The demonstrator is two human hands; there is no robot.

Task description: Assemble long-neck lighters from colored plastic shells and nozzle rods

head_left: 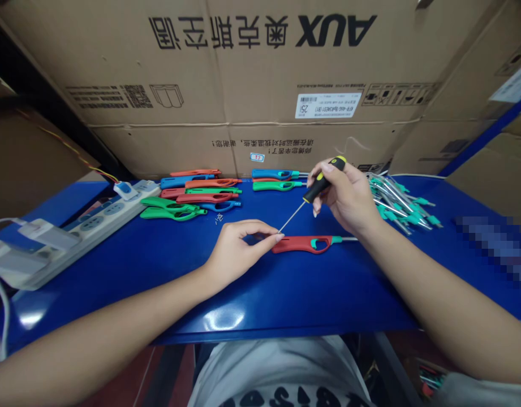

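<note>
My right hand grips a black-and-yellow screwdriver by its handle, the shaft slanting down to the left. At its tip, the thumb and fingers of my left hand are pinched together; whatever sits between them is too small to make out. Just below and right of that pinch lies a red lighter with a teal trigger and collar, its metal rod running right, partly behind my right wrist. A few tiny screws are scattered on the blue tabletop beyond my left hand.
Several lighter bodies in red, green, blue and orange lie at the back left. Lighters with rods rest behind the screwdriver. Metal rods with teal ends are heaped right. A power strip with plugs stands left; a cardboard wall closes the back.
</note>
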